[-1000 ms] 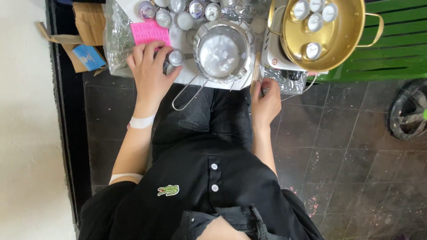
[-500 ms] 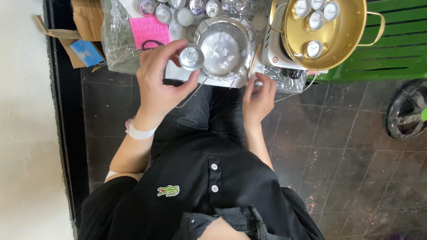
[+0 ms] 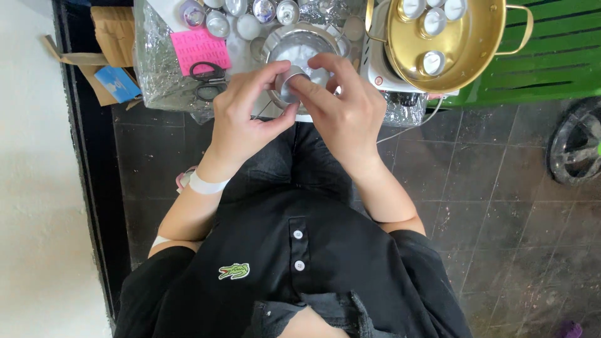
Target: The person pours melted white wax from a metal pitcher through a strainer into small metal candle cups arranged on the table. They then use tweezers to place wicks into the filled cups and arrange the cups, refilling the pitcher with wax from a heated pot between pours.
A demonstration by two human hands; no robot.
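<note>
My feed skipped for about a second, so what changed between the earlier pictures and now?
The left hand lifted a small metal cup off the table and brought it in front of the body. The right hand left the table edge and joined it, so both now hold the cup. The gold pot with its cups, the scissors and the pink note stayed put.

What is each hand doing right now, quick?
Left hand: closed around a small metal cup, holding it.
Right hand: fingers on the same cup, gripping its rim.
</note>
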